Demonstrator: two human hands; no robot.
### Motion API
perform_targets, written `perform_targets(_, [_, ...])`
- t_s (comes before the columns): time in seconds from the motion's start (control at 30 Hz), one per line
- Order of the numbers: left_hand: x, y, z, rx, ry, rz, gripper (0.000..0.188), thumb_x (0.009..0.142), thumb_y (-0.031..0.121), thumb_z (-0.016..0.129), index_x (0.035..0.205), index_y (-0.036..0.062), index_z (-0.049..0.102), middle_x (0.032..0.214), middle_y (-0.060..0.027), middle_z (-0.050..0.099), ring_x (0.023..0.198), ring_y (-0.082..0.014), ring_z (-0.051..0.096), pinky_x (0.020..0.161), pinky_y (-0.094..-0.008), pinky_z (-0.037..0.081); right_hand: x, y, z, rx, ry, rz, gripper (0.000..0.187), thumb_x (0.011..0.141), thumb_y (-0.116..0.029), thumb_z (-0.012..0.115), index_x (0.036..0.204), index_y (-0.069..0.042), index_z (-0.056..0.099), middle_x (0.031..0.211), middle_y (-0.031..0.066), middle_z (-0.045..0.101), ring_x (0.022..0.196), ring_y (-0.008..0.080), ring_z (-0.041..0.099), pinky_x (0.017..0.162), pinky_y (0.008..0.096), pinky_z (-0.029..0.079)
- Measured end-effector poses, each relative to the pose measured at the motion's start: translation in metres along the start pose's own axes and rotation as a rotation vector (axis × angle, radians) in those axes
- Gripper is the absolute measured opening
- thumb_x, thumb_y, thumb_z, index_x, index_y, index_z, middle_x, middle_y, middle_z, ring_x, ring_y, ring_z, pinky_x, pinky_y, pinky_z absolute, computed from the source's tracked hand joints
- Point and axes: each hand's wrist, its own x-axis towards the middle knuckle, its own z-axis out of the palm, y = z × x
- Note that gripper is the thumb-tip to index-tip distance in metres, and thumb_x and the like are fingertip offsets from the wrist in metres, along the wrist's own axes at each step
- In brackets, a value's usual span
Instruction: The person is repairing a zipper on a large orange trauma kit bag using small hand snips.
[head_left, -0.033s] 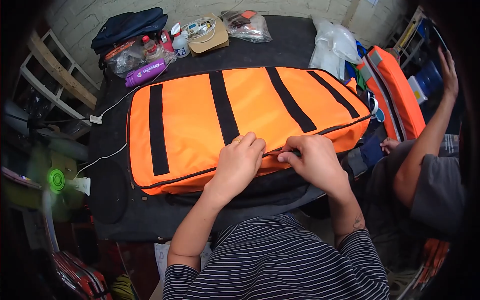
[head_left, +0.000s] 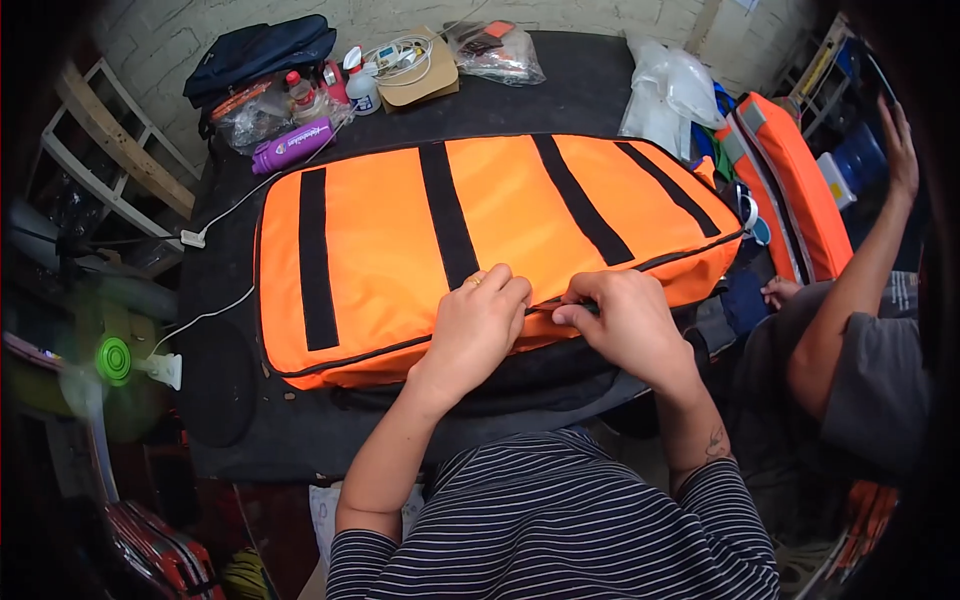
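A large orange bag [head_left: 500, 190] with several black straps [head_left: 452, 215] across its upper face and black piping round its edge lies in front of me. At the middle of its near edge, my left hand [head_left: 482, 322] is closed, its fingers pinching the piped edge. Close beside it on the right, my right hand [head_left: 630, 320] is closed too, thumb against curled forefinger at the same edge. A thin dark thing shows between its fingertips; it is too small to name. The fingers partly hide that stretch of piping.
A black-topped table [head_left: 580, 80] bears the bag. Along the back stand a purple bottle [head_left: 290, 146], a spray bottle [head_left: 361, 85], a cardboard box [head_left: 420, 85] and plastic bags [head_left: 670, 90]. A green fan [head_left: 114, 360] spins at left. At right, a co-worker's arm [head_left: 850, 270] is near another orange bag [head_left: 790, 190].
My right fingertips have shifted very slightly at the bag's edge. My left hand and the bag have stayed in place.
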Motion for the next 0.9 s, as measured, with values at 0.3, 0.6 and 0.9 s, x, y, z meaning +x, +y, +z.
perform_targets(0.3, [-0.001, 0.002, 0.007, -0.064, 0.017, -0.045, 0.005, 0.080, 0.006, 0.061, 0.085, 0.0056, 0.059, 0.081, -0.0079, 0.055, 0.077, -0.0264, 0.061, 0.062, -0.0379, 0.051, 0.003, 0.006, 0.003, 0.019, -0.002, -0.038, 0.022, 0.075, -0.021, 0.075, 0.076, -0.002, 0.065, 0.062, 0.0126, 0.061, 0.058, 0.0293, 0.061, 0.054, 0.0374, 0.045])
perform_targets(0.6, [-0.004, 0.006, 0.010, -0.053, 0.071, -0.044, 0.006, 0.079, 0.002, 0.060, 0.085, 0.0029, 0.057, 0.081, -0.0095, 0.054, 0.076, -0.0281, 0.059, 0.063, -0.0388, 0.048, 0.012, 0.005, 0.005, -0.070, -0.052, -0.119, 0.021, 0.075, -0.020, 0.075, 0.079, -0.002, 0.064, 0.062, 0.0144, 0.061, 0.061, 0.0320, 0.062, 0.057, 0.0406, 0.046])
perform_targets(0.9, [-0.011, 0.014, 0.009, -0.232, 0.268, -0.292, 0.008, 0.087, 0.001, 0.055, 0.094, 0.0001, 0.055, 0.086, -0.0133, 0.055, 0.079, -0.0303, 0.058, 0.067, -0.0399, 0.047, 0.010, 0.030, 0.006, 0.316, 0.098, -0.020, 0.034, 0.073, -0.017, 0.078, 0.098, -0.002, 0.060, 0.081, 0.0136, 0.065, 0.078, 0.0305, 0.065, 0.068, 0.0368, 0.049])
